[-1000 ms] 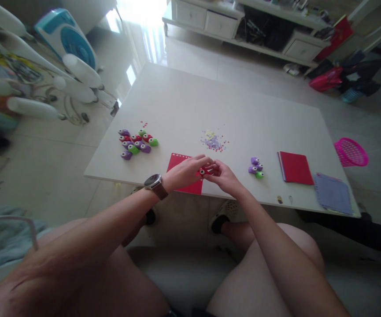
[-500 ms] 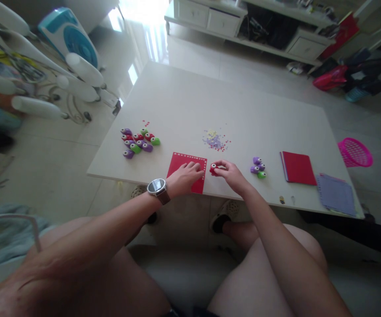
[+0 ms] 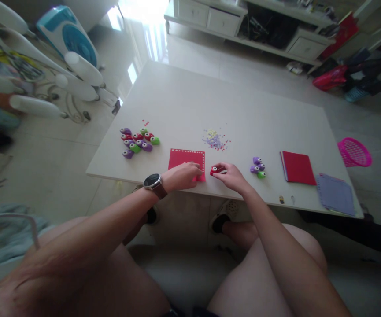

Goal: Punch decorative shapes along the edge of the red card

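A red sheet (image 3: 186, 157) with small punched shapes along its top and right edges lies near the table's front edge. My left hand (image 3: 189, 174), below a wristwatch, is at the sheet's lower right part, its fingers bent together; whether they pinch the paper is hidden. Just right of the sheet, my right hand (image 3: 228, 174) grips a small red punch (image 3: 214, 170) with an eye-like top. Tiny yellow, purple and red paper bits (image 3: 215, 140) lie beyond both hands.
Several purple, red and green punches (image 3: 139, 141) sit at the left, with others (image 3: 258, 167) right of my right hand. Farther right are a red notebook (image 3: 298, 168), purple sheets (image 3: 336, 193) and a pink basket (image 3: 355, 152) beyond the table (image 3: 243, 105).
The red sheet has shifted up and slightly left, away from the front edge. My left hand's spread fingers have drawn together near its lower right part. My right hand still holds the red punch.
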The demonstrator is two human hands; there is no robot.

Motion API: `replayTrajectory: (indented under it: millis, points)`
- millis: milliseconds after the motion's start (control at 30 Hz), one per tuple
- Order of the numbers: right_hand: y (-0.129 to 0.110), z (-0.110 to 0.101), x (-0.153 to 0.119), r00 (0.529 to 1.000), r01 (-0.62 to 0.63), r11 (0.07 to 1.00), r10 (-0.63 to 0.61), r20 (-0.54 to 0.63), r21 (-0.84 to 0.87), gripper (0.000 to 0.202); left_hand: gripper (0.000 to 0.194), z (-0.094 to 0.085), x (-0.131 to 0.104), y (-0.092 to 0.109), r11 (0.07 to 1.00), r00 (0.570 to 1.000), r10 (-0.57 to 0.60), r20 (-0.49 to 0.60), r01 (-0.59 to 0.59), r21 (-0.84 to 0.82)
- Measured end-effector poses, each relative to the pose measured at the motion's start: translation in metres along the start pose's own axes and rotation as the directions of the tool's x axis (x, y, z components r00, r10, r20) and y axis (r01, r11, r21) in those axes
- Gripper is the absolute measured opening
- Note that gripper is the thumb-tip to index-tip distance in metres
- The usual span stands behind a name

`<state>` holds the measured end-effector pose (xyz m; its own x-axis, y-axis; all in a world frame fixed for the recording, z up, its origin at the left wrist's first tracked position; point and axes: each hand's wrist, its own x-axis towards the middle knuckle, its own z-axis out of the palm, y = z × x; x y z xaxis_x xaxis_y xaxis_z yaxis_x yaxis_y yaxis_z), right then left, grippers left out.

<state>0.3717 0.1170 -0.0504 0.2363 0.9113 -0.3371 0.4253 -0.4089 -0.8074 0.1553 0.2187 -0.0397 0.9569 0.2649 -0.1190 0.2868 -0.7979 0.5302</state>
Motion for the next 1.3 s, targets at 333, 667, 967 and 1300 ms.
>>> replayTrajectory:
  millis: [333, 667, 967, 1300]
  points:
    - [0.0064, 0.0045, -0.0015, 0.994, 0.057, 0.998, -0.053, 0.091, -0.04, 0.023, 0.014, -0.0003, 0.0036, -0.0015, 0.998, 0.998, -0.015, -0.062, 0.011, -0.068]
    - [0.005, 0.0063, -0.0028, 0.988, 0.061, 0.996, -0.07, 0.138, 0.067, 0.019, 0.01, -0.0017, 0.005, -0.0028, 0.994, 0.995, -0.022, -0.097, 0.012, -0.105]
    - [0.0029, 0.0055, -0.0038, 0.986, 0.068, 0.997, -0.074, 0.151, 0.04, 0.018, 0.01, -0.0021, 0.0055, -0.0023, 0.995, 0.994, -0.025, -0.103, 0.014, -0.101]
    - [0.0031, 0.006, -0.0038, 0.987, 0.068, 0.997, -0.073, 0.141, 0.043, 0.016, 0.01, -0.0003, 0.0056, -0.0037, 0.995, 0.995, -0.014, -0.098, 0.004, -0.102]
